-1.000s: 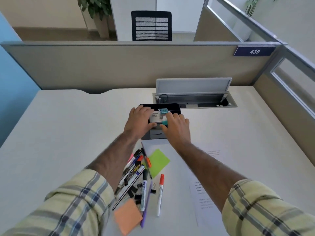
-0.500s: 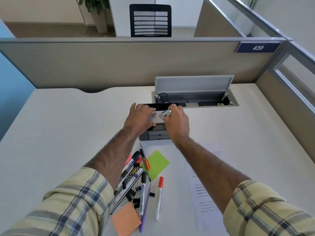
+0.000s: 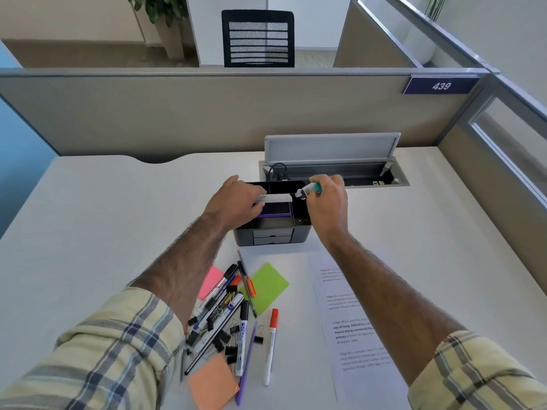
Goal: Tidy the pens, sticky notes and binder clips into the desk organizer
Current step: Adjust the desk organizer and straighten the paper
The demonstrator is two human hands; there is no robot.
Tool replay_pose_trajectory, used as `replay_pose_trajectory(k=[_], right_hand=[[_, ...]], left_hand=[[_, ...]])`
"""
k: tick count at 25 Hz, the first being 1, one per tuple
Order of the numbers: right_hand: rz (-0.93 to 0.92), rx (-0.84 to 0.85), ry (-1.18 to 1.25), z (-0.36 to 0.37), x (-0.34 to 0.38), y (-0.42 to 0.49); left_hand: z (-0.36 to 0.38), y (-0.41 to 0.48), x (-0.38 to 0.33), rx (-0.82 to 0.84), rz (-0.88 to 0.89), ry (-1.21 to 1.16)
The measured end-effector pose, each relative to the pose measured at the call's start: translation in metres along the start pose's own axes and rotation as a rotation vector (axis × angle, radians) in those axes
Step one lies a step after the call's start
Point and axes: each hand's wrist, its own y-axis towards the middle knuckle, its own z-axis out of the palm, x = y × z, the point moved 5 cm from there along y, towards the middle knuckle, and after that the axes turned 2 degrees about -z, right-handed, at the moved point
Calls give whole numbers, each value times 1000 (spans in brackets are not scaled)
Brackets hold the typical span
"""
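— Starting nearest: what lies on the pale tabletop (image 3: 88,232)?

— 1 orange sticky note (image 3: 213,383) at the near edge, then a loose heap of pens (image 3: 216,309) and black binder clips (image 3: 229,341). 1 red-capped marker (image 3: 270,344) lies beside them, long axis running near to far, cap at the far end. 1 purple pen (image 3: 247,365) leans slightly off that line. A green sticky note (image 3: 266,287) and a pink sticky note (image 3: 209,281) sit just beyond, and a printed sheet (image 3: 349,321) lies to the right.

— And the organizer?

— The black desk organizer (image 3: 272,232) stands farther out, 2 small drawers facing the person. The left hand (image 3: 233,202) pinches a flat white box (image 3: 275,198), held level over it, long axis left to right. The right hand (image 3: 328,202) is closed around a small teal-ended tube (image 3: 309,190) whose tip points left, toward the box.

— Beyond that?

— An open cable hatch (image 3: 334,170) sunk in the tabletop, a beige partition (image 3: 207,113) with a blue plate reading 439 (image 3: 441,85), then a black mesh chair (image 3: 258,38) and a potted plant (image 3: 165,22).
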Motion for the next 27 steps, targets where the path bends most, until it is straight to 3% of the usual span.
replay_pose_trajectory(k=[4, 12, 17, 27], right_hand=[[-49, 82, -46, -6, -2, 2], [-363, 352, -270, 20, 31, 27], [-443, 528, -399, 51, 39, 37], [-469, 645, -555, 75, 47, 39]], left_hand=[[-16, 1, 3, -155, -110, -136], [-9, 10, 16, -179, -351, -466], [-10, 13, 16, -218, -377, -470], [-10, 14, 18, -216, -369, -477]])
